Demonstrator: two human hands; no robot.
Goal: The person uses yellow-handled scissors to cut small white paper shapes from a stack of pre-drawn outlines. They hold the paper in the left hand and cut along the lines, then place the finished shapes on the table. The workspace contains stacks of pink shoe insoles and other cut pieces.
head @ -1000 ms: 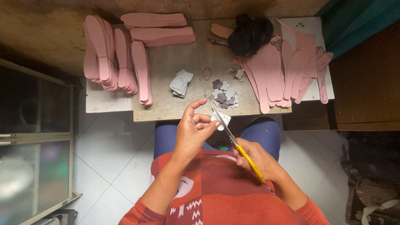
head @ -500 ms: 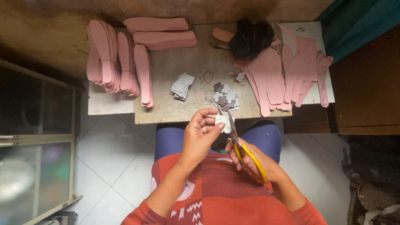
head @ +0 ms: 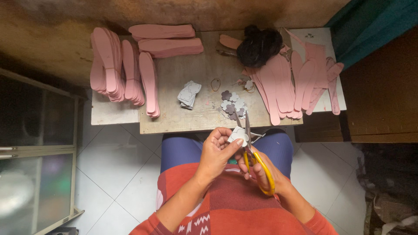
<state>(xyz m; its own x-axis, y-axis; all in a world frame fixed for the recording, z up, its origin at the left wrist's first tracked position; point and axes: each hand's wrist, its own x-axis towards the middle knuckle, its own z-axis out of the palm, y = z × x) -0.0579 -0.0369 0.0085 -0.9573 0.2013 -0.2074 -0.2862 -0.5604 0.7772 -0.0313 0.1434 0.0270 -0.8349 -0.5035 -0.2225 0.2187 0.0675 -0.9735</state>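
Pinch the small grey cut-out firmly in your left hand; your right hand closes around the yellow scissors. Follow the outline over the bench edge.

floor: white tiles | wall: brown | table: wooden

A small home workshop for handmade shoe or craft parts: a rough wooden work table set against a bare, stained wall carries stacks of pink sole-shaped cutouts; a heap of small flower-shaped pieces lies near its front edge; white floor tiles show below.
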